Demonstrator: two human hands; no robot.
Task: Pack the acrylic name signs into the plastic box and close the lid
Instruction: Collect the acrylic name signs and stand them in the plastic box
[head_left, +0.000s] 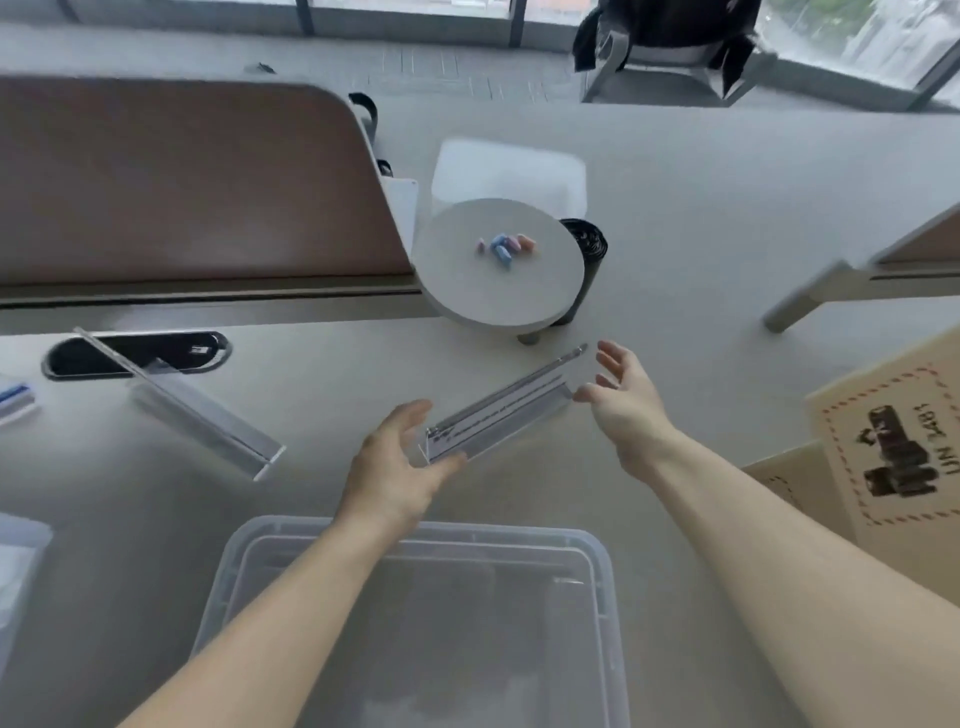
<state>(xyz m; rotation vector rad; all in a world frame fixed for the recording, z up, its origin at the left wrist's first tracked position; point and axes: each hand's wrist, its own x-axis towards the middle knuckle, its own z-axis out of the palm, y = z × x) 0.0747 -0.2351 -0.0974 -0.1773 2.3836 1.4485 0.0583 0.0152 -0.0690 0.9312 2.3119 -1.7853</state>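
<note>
1. Lying on the grey surface (701, 218), the acrylic name sign (501, 410) runs with its long axis on a diagonal, its near end down-left and its far end up-right toward the round white stool (498, 265).
2. It sits between the two hands, just beyond the far rim of the clear plastic box (421, 623).
3. The left hand (397, 467) is at the sign's near end, fingers spread and curled around that end; the thumb appears to touch the lower edge, but motion blur leaves it unclear whether the hand really has hold of it.
4. The right hand (623, 400) is at the far end with fingers splayed open, the thumb tip just at the sign's corner; contact there cannot be confirmed.
5. A second acrylic sign (176, 400) lies well apart to the left, its long axis running from up-left to down-right, its far end over a black cable slot (135, 353).
6. The box stands open-topped near the bottom of the view; both forearms cross above it, and its near side is cut off by the frame.
7. Print on the held sign is too blurred to read.
8. A cardboard box (893, 441) with a red dashed label sits at the right edge, partly cut off.
9. Small coloured pieces (504, 247) rest on the stool; what they are is hard to make out.
</note>
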